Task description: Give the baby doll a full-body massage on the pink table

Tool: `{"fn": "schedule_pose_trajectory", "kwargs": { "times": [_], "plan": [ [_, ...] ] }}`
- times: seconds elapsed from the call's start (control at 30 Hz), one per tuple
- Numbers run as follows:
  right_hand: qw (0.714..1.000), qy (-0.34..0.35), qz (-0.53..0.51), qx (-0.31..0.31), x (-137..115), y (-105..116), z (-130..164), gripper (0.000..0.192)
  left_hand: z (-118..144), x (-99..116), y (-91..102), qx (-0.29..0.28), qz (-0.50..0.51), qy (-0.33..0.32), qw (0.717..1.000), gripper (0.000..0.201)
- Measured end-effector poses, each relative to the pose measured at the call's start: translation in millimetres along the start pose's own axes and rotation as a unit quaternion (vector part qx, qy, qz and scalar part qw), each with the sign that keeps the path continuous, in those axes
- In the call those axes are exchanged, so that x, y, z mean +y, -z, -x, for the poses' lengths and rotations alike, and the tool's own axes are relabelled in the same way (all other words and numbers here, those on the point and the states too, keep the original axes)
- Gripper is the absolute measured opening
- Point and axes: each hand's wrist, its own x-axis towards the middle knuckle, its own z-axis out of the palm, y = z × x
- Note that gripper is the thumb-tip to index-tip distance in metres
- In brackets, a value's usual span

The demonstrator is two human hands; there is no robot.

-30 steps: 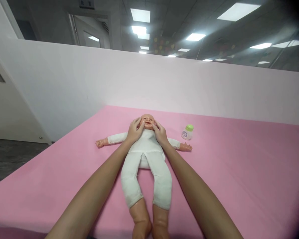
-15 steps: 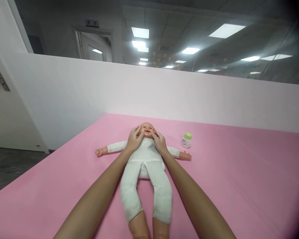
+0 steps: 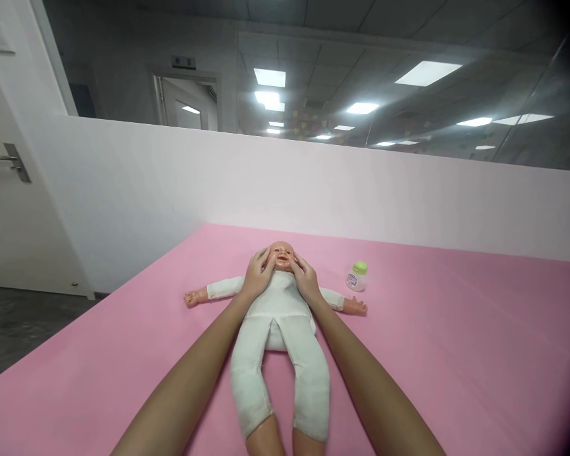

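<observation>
A baby doll (image 3: pixel 281 304) lies on its back on the pink surface (image 3: pixel 437 342), head away from me and arms spread wide. It has a white cloth body and a hard, skin-toned head, hands and lower legs. My left hand (image 3: pixel 258 273) cups the left side of the doll's head, its thumb against the cheek. On the opposite side, my right hand (image 3: pixel 306 277) holds the head the same way, thumb near the mouth corner. Fingertips of both hands are partly hidden beside the head. My forearms run along either side of the doll's body.
A small clear bottle with a green cap (image 3: pixel 358 276) stands right of the doll, near its outstretched hand. A low white wall (image 3: pixel 361 196) borders the far edge, with dark glass above. A door (image 3: pixel 23 209) stands at the left, beyond the surface's edge.
The camera has tilted up slightly, so everything sits a little lower in view. Both hands stay at the doll's head, with hardly any visible shift against it.
</observation>
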Motion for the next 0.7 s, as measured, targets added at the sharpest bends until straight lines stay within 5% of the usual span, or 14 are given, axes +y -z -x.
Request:
{"fn": "schedule_pose_trajectory", "kwargs": {
  "times": [0.7],
  "plan": [
    [1.000,0.008,0.004,-0.010,4.7,1.9,-3.8,0.058,-0.8,1.2,-2.0,-0.001,-0.005,0.003,1.000,0.054]
  ]
}}
